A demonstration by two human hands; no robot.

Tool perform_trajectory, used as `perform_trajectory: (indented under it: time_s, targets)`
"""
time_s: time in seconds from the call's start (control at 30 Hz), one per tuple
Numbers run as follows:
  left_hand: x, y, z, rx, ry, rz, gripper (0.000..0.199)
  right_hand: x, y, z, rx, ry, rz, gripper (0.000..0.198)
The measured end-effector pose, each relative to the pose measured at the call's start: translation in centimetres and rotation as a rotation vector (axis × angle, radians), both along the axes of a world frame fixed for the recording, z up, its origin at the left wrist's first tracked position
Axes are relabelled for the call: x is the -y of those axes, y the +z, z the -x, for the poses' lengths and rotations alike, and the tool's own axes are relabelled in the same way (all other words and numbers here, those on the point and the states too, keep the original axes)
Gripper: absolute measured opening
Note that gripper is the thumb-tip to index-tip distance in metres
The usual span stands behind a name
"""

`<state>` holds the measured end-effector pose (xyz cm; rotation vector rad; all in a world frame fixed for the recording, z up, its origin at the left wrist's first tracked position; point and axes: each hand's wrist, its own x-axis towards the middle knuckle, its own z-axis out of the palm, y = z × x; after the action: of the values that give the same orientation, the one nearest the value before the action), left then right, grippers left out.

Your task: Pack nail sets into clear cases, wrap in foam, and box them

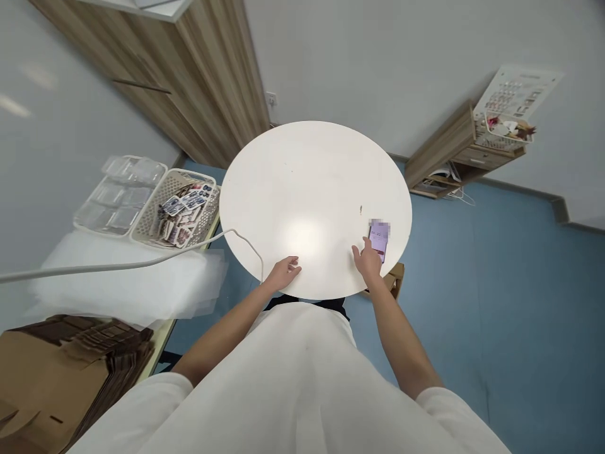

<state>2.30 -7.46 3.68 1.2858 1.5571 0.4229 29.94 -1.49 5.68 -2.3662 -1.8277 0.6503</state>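
A smartphone (379, 239) with a lit pinkish screen lies on the right side of a round white table (312, 170). My right hand (368, 260) is beside the phone's left edge, thumb and index finger spread, holding nothing. I cannot tell whether a fingertip touches the phone. My left hand (283, 273) rests at the table's near edge with its fingers loosely stretched and nothing in them. A tiny brownish piece (361, 209), too small to name, lies above the phone.
Left of the table stand a white basket of printed cards (204, 221), clear plastic boxes (125, 189), plastic sheets (118, 277) and folded cardboard (51, 384). A pale cable (189, 250) crosses to the table's left edge. A wooden cabinet (447, 148) is at right.
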Motion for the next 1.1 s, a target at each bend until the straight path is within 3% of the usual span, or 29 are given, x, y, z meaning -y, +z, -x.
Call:
perform_trajectory:
  time_s: [0.13, 0.3, 0.6, 0.83, 1.1]
  targets:
    - [-0.4, 1.0, 3.8, -0.025, 0.126, -0.044, 0.040, -0.3, 0.9, 6.8, -0.071, 0.189, 0.029, 0.050]
    - [0.4, 1.6, 7.2, -0.055, 0.406, -0.098, 0.038, -0.7, 1.6, 15.2, -0.198, 0.526, 0.063, 0.046]
    - [5.9, 2.9, 10.5, -0.106, 0.705, -0.078, 0.039, -0.6, 0.6, 23.8, -0.390, 0.955, 0.083, 0.047]
    - [7.2, 3.8, 13.8, -0.111, 0.904, -0.131, 0.036, 0.7, 0.3, 28.0, -0.344, 1.128, 0.122, 0.046]
    - [9.3, 2.9, 21.6, -0.096, 0.954, -0.193, 0.038, 1.2, 1.3, 36.7, -0.275, 1.216, 0.097, 0.043]
